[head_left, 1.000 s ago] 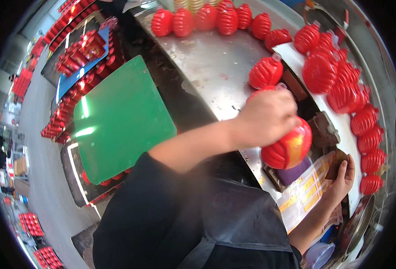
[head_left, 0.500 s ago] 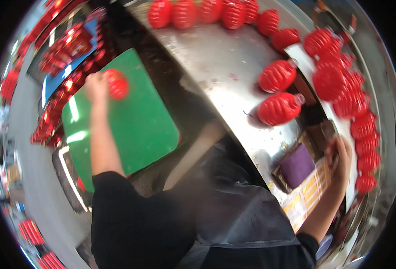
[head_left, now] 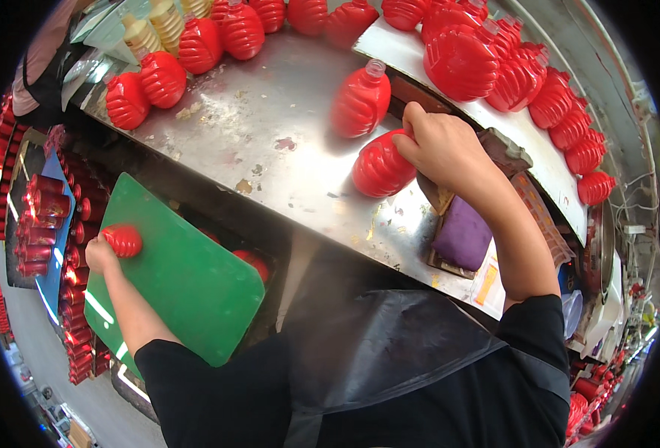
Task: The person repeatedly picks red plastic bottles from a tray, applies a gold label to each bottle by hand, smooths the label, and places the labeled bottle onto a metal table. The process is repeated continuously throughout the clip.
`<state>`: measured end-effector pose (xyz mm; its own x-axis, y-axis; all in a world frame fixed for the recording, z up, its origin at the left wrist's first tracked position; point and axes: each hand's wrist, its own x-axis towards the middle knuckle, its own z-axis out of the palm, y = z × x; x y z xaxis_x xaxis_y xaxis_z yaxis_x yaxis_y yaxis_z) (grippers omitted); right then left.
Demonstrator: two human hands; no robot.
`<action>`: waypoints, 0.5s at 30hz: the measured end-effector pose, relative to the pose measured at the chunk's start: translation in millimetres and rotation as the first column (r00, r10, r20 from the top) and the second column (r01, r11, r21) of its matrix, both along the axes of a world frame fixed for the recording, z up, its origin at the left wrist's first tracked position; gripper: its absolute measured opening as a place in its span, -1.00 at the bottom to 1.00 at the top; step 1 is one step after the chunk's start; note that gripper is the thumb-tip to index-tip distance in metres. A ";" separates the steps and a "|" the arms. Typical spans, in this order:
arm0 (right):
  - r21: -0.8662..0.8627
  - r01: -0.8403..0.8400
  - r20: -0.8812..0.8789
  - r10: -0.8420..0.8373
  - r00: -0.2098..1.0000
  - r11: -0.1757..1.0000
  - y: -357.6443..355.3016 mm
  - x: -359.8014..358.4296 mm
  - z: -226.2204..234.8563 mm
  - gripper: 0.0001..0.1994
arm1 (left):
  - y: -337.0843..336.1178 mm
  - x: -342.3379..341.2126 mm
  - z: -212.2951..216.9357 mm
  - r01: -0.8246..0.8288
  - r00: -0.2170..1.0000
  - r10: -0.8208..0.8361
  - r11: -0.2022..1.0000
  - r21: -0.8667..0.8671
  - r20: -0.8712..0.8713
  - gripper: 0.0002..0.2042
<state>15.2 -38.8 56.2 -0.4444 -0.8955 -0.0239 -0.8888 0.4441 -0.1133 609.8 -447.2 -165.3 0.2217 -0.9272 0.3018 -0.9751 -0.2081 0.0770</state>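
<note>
My left hand (head_left: 100, 255) is closed around the neck end of a glossy red ribbed bottle (head_left: 125, 240), which lies on its side at the left part of a green board (head_left: 173, 299). Over the metal table, my right hand (head_left: 449, 145) pinches the neck end of a second red bottle (head_left: 382, 167), tilted on the tabletop; the fingers hide its neck. Just beyond it stands another red bottle (head_left: 361, 103) with a clear neck. A purple cloth-covered pad (head_left: 463, 235) sits below my right wrist.
Red bottles (head_left: 240, 31) line the far side of the metal table (head_left: 263, 149), and several more (head_left: 461, 63) crowd a white ledge (head_left: 412, 56). Pale yellow bottles (head_left: 167, 24) stand far left. Shiny red containers (head_left: 45, 224) fill a blue-edged tray. A person's dark sleeve shows at the upper left.
The view has swung to the right. My right hand has moved from beside the purple pad to a bottle's neck. My left hand still holds its bottle over the green board.
</note>
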 end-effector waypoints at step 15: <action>-0.666 0.731 0.727 -0.348 0.591 -0.149 459.4 -104.0 119.5 -0.76 | -15.9 -1.9 15.2 0.067 0.998 -0.065 0.996 0.066 -0.019 -0.52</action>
<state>-88.9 420.5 175.7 -0.9257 0.2659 0.2690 -0.2395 0.1383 -0.9610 607.9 -463.0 -150.0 0.1638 -0.9579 0.2359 -0.9856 -0.1485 0.0812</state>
